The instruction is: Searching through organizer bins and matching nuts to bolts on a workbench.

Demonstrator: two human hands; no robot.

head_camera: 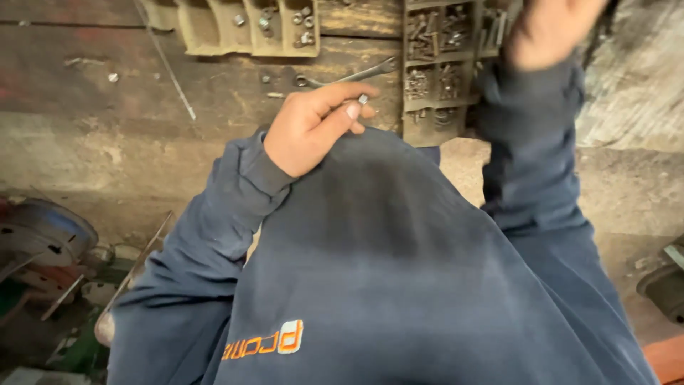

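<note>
My left hand (313,125) is curled in front of my chest, thumb and fingertips pinched on a small metal nut (363,99). My right hand (548,28) is raised at the top right, blurred, over a compartmented metal tray of bolts and screws (438,71); whether it holds anything cannot be told. A spanner (360,73) lies on the dark wooden bench just beyond my left hand. My dark blue sweatshirt (399,271) fills the lower middle of the view.
A beige plastic tray with a few nuts and bolts (249,28) sits at the top of the worn wooden bench (107,85). Loose nuts lie beside it. A metal disc and scrap parts (43,235) are on the floor at lower left.
</note>
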